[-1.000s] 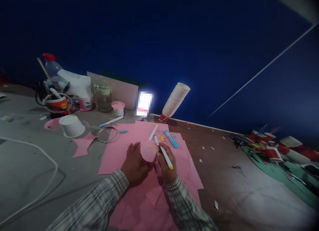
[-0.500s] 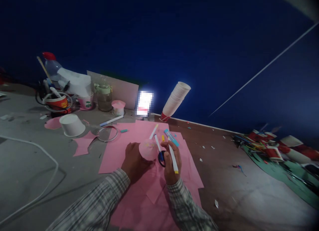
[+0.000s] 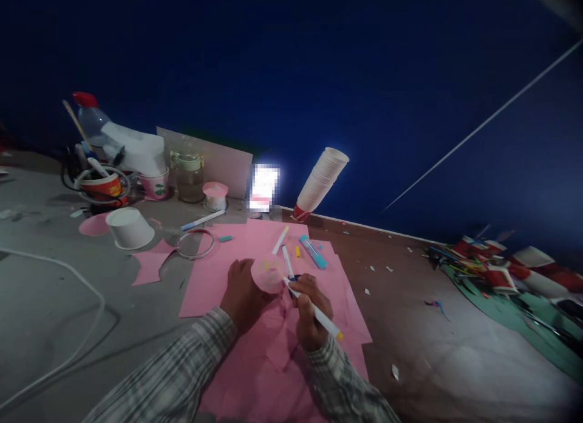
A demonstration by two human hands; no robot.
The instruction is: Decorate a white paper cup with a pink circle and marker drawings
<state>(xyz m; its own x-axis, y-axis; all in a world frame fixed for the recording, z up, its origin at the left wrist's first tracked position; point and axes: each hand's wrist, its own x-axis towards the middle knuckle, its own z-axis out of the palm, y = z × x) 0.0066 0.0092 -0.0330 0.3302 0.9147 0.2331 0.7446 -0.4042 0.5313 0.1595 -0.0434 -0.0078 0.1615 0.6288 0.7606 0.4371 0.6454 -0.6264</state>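
My left hand (image 3: 241, 295) is closed around a pink-topped paper cup (image 3: 268, 275), whose round top carries faint yellow marks. My right hand (image 3: 313, 313) grips a white marker (image 3: 325, 323) with a yellow end; its tip points at the right edge of the pink top. Close by on the pink paper sheets (image 3: 214, 283) lie a blue-and-white marker (image 3: 288, 262), a yellow cap (image 3: 297, 251), a light blue glue tube (image 3: 313, 251) and a white marker with a yellow tip (image 3: 280, 240). A dark object beside my right fingers is mostly hidden.
An upturned white paper cup (image 3: 130, 227), a ring (image 3: 195, 244) and a pink paper scrap (image 3: 153, 262) lie left. Behind stand a glass jar (image 3: 188, 177), a lit, blurred screen (image 3: 264, 187) and a leaning cup stack (image 3: 321, 183). A green mat (image 3: 483, 301) with clutter is at right.
My right hand has tilted the marker, bringing its tip left and down to the edge of the pink top. My left hand keeps its hold on the cup.
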